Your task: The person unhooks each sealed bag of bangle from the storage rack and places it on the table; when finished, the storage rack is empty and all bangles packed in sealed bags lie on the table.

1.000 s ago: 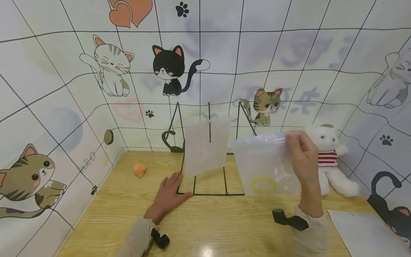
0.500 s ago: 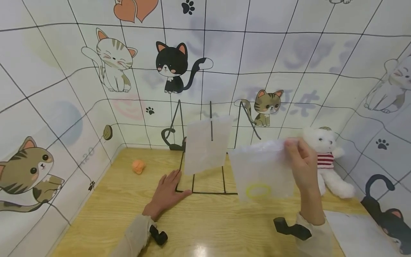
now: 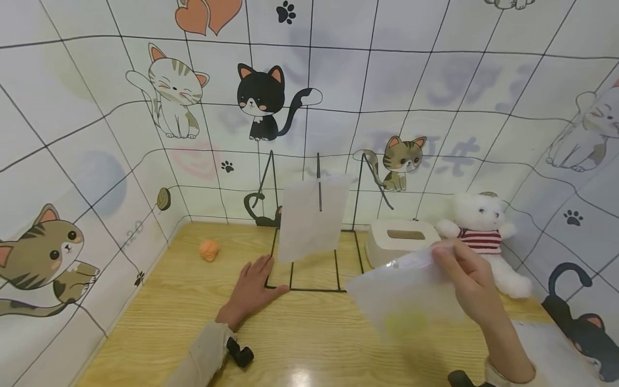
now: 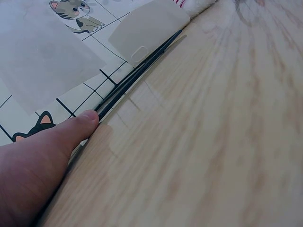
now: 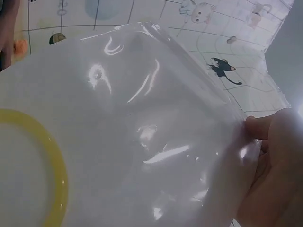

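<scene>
My right hand (image 3: 471,277) pinches the top right corner of a translucent plastic bag (image 5: 156,118), which hangs tilted over the table. A yellow ring (image 5: 59,175) shows through the bag's lower part. My left hand (image 3: 251,293) lies with spread fingers at the front left corner of a black wire rack (image 3: 314,291); in the left wrist view its thumb (image 4: 87,120) touches the rack's bar. On the rack's middle prong hangs another translucent bag (image 3: 311,228). The rack's side prongs stand bare.
A white tissue box (image 3: 379,244) stands right of the rack, behind the held bag. Beside it sits a white teddy bear (image 3: 483,220) in a striped shirt. An orange ball-like thing (image 3: 209,250) lies at the left, and a white sheet (image 3: 551,344) at the right edge.
My right hand has moved down and to the right with the bag, away from the rack, and the bag has tilted. The tissue box has come into view. My left hand stays at the rack.
</scene>
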